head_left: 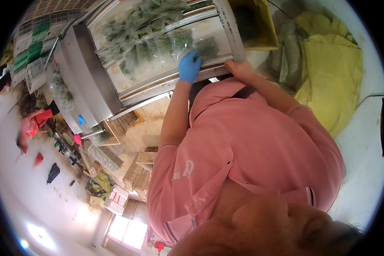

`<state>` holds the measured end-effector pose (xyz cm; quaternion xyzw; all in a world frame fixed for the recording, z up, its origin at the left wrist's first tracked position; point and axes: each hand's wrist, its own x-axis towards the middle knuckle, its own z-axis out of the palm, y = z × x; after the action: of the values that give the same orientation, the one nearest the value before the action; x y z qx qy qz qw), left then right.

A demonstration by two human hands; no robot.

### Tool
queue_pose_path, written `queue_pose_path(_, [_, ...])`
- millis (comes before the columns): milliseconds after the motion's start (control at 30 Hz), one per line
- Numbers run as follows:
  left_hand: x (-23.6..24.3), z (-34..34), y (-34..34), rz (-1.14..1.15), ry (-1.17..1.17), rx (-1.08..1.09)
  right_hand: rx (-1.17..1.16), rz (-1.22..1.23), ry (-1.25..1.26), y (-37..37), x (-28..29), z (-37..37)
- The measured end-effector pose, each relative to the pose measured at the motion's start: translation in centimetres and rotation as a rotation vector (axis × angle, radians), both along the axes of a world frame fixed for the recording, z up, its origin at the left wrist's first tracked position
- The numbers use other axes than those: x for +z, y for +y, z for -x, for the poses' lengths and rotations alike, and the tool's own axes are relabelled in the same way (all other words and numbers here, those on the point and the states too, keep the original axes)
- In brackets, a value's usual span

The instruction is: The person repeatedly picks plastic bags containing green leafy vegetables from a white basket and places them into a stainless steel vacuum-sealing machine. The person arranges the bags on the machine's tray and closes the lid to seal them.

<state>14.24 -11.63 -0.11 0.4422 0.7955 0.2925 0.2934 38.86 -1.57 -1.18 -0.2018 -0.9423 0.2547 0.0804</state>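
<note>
Head view, looking down: a counter (207,28) with a pale bed and metal rails lies in front of a person in a pink shirt (264,141). The left hand (190,67), in a blue glove, is over the counter's near rail, its fingers bent in beside a single bag (208,48) of green produce that lies on the near right part of the counter. Whether those fingers pinch the plastic or merely touch it, I cannot tell. To the left of that bag, still on the counter, a row of clear bags (160,47) with green contents lies flat, side by side; a loose heap of bags (143,19) covers the counter's far side. The right hand (242,71), bare, is at the counter's near right corner with its fingers bent at the metal edge; how firmly it grips there cannot be made out. A steel housing (83,70) adjoins the counter's left end, with a blue scrap (82,120) on it. Right of the counter are a yellow container (260,27) and a large yellow sack (330,81). Well left of the counter, past the housing, stacked crates (45,36) and a co-worker in red (36,123) show small near the rim.
</note>
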Motion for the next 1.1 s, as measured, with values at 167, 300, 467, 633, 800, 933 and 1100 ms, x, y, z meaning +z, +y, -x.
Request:
queue_pose_path(167, [-0.1, 0.3, 0.0, -0.023, -0.051, -0.012, 0.013, -0.036, -0.008, 0.4, 2.9, 1.0])
queue_pose_path(300, [0.0, -0.2, 0.1, -0.047, -0.006, -0.003, 0.027, -0.03, -0.017, 0.1, 0.3, 0.7])
queue_pose_path(467, [0.1, -1.4, 0.8, -0.056, 0.132, -0.093, -0.019, -0.044, -0.004, 0.3, 1.0, -1.1])
queue_pose_path(633, [0.5, -2.1, 1.0, 0.004, 0.152, -0.056, -0.041, -0.092, -0.005, 0.3, 0.2, -1.6])
queue_pose_path(800, [3.6, -3.3, -2.1, -0.051, 0.105, 0.122, -0.056, 0.065, 0.0, 0.6, 4.4, 0.1])
queue_pose_path(933, [5.3, -3.1, -4.2, -0.166, -0.595, 0.51, -0.195, 0.413, 0.106, 0.2, 5.7, 3.9])
queue_pose_path(1100, [5.1, -0.7, -3.4, -0.302, -1.169, 0.679, -0.466, 1.372, -0.119, 1.1, 8.1, 10.8])
